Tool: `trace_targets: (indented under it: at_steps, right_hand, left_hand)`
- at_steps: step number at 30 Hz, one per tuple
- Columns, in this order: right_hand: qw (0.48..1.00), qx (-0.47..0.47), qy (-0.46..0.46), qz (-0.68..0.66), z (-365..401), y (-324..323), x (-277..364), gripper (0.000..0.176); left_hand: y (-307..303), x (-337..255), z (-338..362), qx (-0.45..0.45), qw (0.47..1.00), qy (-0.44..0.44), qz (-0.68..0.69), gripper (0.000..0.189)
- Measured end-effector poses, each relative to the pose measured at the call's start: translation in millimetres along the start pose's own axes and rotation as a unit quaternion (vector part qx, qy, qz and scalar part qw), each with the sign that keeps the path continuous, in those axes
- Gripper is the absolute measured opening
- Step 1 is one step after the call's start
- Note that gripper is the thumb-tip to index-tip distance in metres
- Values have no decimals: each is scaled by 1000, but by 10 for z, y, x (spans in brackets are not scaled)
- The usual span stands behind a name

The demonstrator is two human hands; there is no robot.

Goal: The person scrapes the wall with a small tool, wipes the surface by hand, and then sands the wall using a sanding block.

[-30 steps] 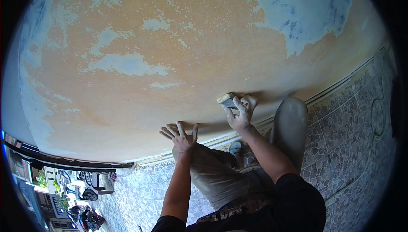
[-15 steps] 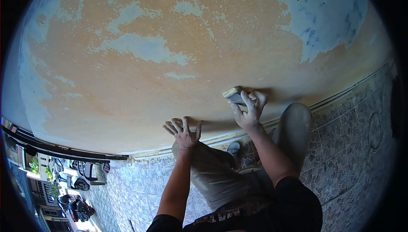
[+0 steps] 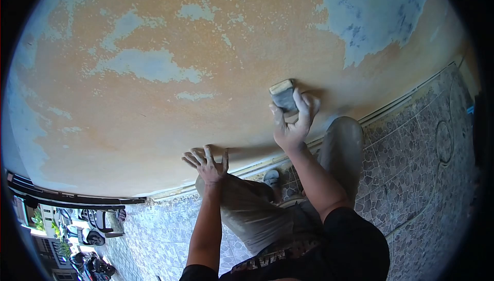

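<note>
My right hand (image 3: 297, 118) holds a small block (image 3: 283, 95), pale at one end and grey on its face, against the wall. Thumb and fingers grip the block's sides, and the hand looks dusty. To the left, my left hand (image 3: 210, 167) lies on the lower part of the wall (image 3: 170, 111), fingers spread, holding nothing. Around both hands the wall is orange-tan, with pale bluish patches (image 3: 149, 65) higher up and at the upper right.
My bent knees (image 3: 343, 137) are close to the wall's base. Patterned stone-like tiles (image 3: 396, 178) cover the floor. A hose or cable (image 3: 443, 144) curls at the right. Parked motorcycles (image 3: 92, 268) and a chair (image 3: 105, 224) stand at the lower left.
My right hand and the block have moved up the wall, and more of the block's grey face shows. The view has shifted a little; my left hand remains spread on the wall.
</note>
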State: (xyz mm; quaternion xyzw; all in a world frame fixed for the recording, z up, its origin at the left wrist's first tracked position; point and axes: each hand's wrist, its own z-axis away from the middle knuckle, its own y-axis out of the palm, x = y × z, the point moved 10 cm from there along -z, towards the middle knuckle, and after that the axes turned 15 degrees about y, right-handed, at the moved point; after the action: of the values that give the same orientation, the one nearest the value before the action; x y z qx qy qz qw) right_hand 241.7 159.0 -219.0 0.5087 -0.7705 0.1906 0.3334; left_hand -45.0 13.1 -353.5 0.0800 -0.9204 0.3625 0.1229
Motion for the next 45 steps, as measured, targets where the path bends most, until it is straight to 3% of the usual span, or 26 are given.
trace_targets:
  at_steps: [3, 6, 9, 13, 15, 16, 18, 20, 22, 23, 25, 28, 29, 31, 34, 37, 39, 45]
  right_hand:
    - [995, -90, 26, -21, -458, -129, 43, 68]
    - [994, -104, -1, -42, 190, 36, -332, 67]
    - [995, 57, -53, 64, 809, 95, -489, 66]
    - [1000, -13, 28, 3, 94, -4, -106, 70]
    - [986, -38, 134, -95, -391, -68, -153, 69]
    - [986, -36, 132, -94, -444, -43, -166, 69]
    - [992, -98, 75, -41, -529, -98, -89, 66]
    - [995, -99, 25, -5, 5, 34, -290, 66]
    - [998, -14, -51, 24, 688, 110, -535, 67]
    - [998, -18, -55, 24, 792, 6, -500, 67]
    - [994, 62, -1, 87, 834, 77, -474, 67]
    - [998, -38, 38, -18, 118, -21, -188, 64]
    - [998, -34, 42, -17, -81, 12, -122, 64]
    - [982, -70, 129, -120, -364, -26, -238, 68]
    - [996, -92, 18, 14, 83, 60, -263, 71]
    - [995, 62, -50, 65, 980, 199, -662, 70]
    - [993, 78, -50, 75, 867, 139, -501, 66]
    - [994, -69, 81, -33, -336, -32, -107, 67]
  left_hand:
    - [31, 9, 21, 4, 1000, -6, 5, 93]
    - [-17, -40, -42, -44, 999, 18, 7, 94]
    - [-2, -32, -46, -39, 999, 18, 12, 94]
    - [7, -5, -13, -7, 1000, 5, 9, 92]
    - [-5, -4, 52, 20, 1000, -15, 18, 88]
    - [11, -4, 48, 18, 1000, -15, 17, 87]
    - [7, -10, -7, -11, 1000, 1, 17, 86]
    - [16, -17, -25, -30, 999, 9, 15, 87]
    - [18, -22, -13, -27, 1000, 6, 13, 92]
    - [10, -29, -9, -33, 999, 8, 14, 92]
    - [42, 2, 1, -18, 1000, 8, 13, 92]
    - [32, 6, 35, -5, 1000, 13, 16, 86]
    - [43, 15, 27, 3, 1000, 2, 14, 84]
    - [19, -3, 7, -3, 1000, 0, 14, 86]
    - [4, -23, -27, -38, 999, 11, 15, 89]
    - [48, -28, 13, -22, 1000, 4, 7, 90]
    - [25, -9, -26, -35, 999, 18, 17, 90]
    - [17, 10, 6, 11, 1000, -5, 19, 87]
